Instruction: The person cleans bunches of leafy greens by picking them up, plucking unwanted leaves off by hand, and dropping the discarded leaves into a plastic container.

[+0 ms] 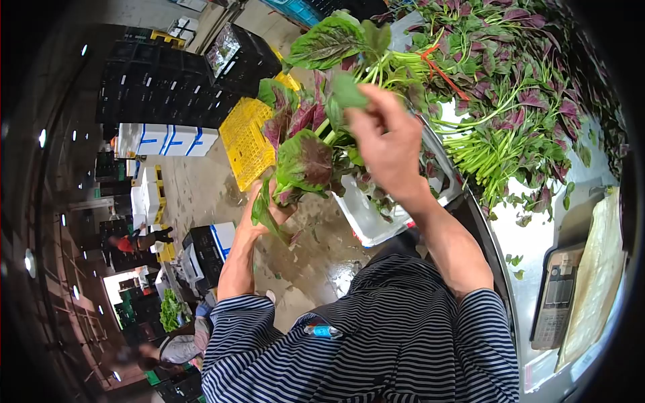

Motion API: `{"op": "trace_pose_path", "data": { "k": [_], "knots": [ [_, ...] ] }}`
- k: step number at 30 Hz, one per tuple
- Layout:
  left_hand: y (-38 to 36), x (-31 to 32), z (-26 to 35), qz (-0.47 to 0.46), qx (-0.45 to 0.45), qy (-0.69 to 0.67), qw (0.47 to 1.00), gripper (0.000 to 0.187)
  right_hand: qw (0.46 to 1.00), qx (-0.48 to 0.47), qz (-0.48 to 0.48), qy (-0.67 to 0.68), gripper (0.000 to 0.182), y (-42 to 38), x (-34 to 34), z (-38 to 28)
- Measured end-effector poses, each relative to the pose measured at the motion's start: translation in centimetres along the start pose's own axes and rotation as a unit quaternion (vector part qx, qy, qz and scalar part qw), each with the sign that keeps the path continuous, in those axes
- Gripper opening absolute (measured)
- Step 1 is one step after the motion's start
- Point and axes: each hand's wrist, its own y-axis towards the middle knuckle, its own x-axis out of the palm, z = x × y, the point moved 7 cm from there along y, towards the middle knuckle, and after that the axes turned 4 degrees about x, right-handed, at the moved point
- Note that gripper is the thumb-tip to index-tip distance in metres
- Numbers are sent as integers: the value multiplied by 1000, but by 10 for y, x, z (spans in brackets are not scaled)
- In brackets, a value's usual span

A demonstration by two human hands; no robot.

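Observation:
A bunch of red and green leafy stems (306, 161) is in my left hand (265, 205), whose fingers wrap round it, partly hidden by leaves. Over the bunch's right side is my right hand (390, 138), its fingers curled with a blurred green leaf (348, 93) at the fingertips. Below my right hand stands a white bin (369, 225) with leaves in it. A large heap of the same greens (497, 101) covers the metal table at the right, and a red tie (443, 70) crosses some of its stems.
On the metal table (527, 235) lie a scale with keys (557, 299) and a pale slab. Yellow pallet (245, 141), black crates (161, 84) and white boxes (168, 140) stand beyond the wet floor. Two people are at the left, one near green vegetables (171, 309).

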Motion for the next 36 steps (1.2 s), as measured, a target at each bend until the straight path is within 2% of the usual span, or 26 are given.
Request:
{"op": "trace_pose_path", "data": {
  "k": [1, 4, 8, 10, 13, 14, 15, 17, 18, 21, 23, 27, 31, 34, 36],
  "knots": [
    [-3, 5, -7, -22, -10, -8, 1000, 36, 1000, 2, -4, -3, 38, 1, -2, 9],
    [-7, 8, -12, -26, 4, 11, 1000, 35, 986, 131, 22, 106, 31, -4, -25, 76],
    [-6, 2, -21, -49, -5, 34, 998, 30, 980, 163, 10, 110, 30, -23, -37, 102],
    [-6, -8, -25, -57, -14, 39, 998, 29, 986, 145, 20, 80, 29, -30, -54, 97],
    [-6, -25, -19, -79, 41, 256, 963, 23, 994, 87, 64, 23, 30, -42, -87, 72],
    [-5, -32, -20, -76, 39, 251, 964, 23, 994, 62, 85, 20, 32, -43, -99, 60],
    [-3, -38, -15, -69, 78, 284, 953, 21, 994, 63, 83, 15, 32, -41, -107, 52],
    [1, -47, -6, -56, 157, 349, 922, 16, 994, -10, 108, -27, 35, -37, -122, 22],
    [3, -51, -8, -55, 158, 346, 923, 16, 994, -11, 107, -31, 35, -33, -123, 10],
    [5, -57, -4, -46, 211, 409, 887, 14, 969, -194, -17, -155, 37, -21, -94, -48],
    [9, -62, 0, -41, 225, 419, 879, 14, 942, -239, -103, -213, 47, -14, -57, -68],
    [9, -71, 12, -21, 266, 448, 853, 13, 877, -290, -267, -275, 69, -14, 27, -54],
    [8, -77, 19, 17, 302, 452, 839, 15, 852, -276, -332, -295, 79, -23, 72, -14],
    [5, -83, 13, 50, 293, 463, 835, 16, 842, -157, -375, -355, 83, -43, 77, 19],
    [2, -84, 7, 63, 266, 473, 837, 17, 850, -144, -366, -351, 83, -61, 80, 23]
  ]
}}
